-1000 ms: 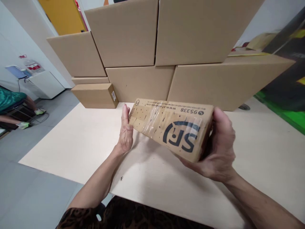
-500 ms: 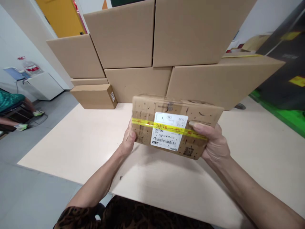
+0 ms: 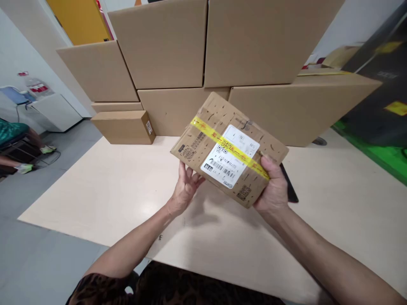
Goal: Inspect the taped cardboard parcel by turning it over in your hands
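- Cardboard parcel (image 3: 206, 146), brown, box-shaped and printed with small dark marks: held in the air above the bench, tilted, its broad face towards the camera.
- White rectangular paper label (image 3: 227, 163) on that face, bearing a barcode; a band of yellow tape with red print (image 3: 237, 153) runs slantwise across it.
- Right hand (image 3: 273, 188): gripping the parcel at its right end, thumb on the labelled face, remaining fingers hidden behind.
- Left hand (image 3: 184, 192): fingers loosely spread at the lower left edge, not closed round it; whether it bears any weight cannot be told.
- Dark flat object (image 3: 291, 186), partly hidden behind the right hand; what it is cannot be told.
- Pale wood-toned bench (image 3: 117, 190) below, with shadows under the hands.
- Oblong brown cardboard box (image 3: 119, 128) with a small white label on its end, at the bench's far left.
- Large plain brown cardboard cartons (image 3: 244, 42), stacked behind.
- Seated person in green (image 3: 12, 131) at the left edge.
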The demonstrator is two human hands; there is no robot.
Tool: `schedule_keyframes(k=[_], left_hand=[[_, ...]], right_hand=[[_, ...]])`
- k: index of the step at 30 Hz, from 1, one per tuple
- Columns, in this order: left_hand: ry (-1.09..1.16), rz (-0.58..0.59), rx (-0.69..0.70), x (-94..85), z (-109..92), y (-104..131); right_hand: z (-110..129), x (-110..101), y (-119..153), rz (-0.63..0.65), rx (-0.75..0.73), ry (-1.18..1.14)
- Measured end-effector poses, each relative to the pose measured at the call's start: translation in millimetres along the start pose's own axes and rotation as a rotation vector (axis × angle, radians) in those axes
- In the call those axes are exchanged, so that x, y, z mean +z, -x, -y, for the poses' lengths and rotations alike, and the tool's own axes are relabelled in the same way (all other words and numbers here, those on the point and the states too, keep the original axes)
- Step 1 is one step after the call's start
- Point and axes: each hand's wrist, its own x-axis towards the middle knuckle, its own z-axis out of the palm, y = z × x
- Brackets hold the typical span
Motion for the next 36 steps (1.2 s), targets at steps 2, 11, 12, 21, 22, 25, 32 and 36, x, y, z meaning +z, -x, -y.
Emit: schedule_keyframes(k=[2,11,12,21,22,25,32,36], left_hand=[[0.048,0.012,-0.042,6.3,-4.9,5.2],[0.116,-0.295,0.019,2.6,-40.2,-4.2],[0.113,-0.305,0.027,0.8,-43.1,-5.4],[-0.145,-0.061,0.033,-8.4,-44.0,0.1],[-0.195,-0.048,0.055,-10.6,-43.2,0.0],[-0.336,-0.035,0.122,-19.9,-44.5,-0.5],[-0.296,0.007,0.358,-23.0,-52.4,2.0],[-0.285,0.066,0.333,-9.0,-49.9,6.7]], right_hand=[[-14.2,-2.8,9.3,0.05,-0.027,0.032],[-19.0,-44.8,-8.3,0.449,-0.166,0.369],[-13.9,-48.6,-14.9,0.492,-0.169,0.398],[-4.3,-27.8,-3.9,0.485,-0.024,0.351],[-5.7,-24.8,-1.2,0.462,-0.015,0.314],[-8.6,-19.2,5.1,0.471,-0.003,0.244],[-7.4,-10.1,31.5,0.569,0.103,0.224],[-9.2,-9.7,37.3,0.394,0.113,0.138]])
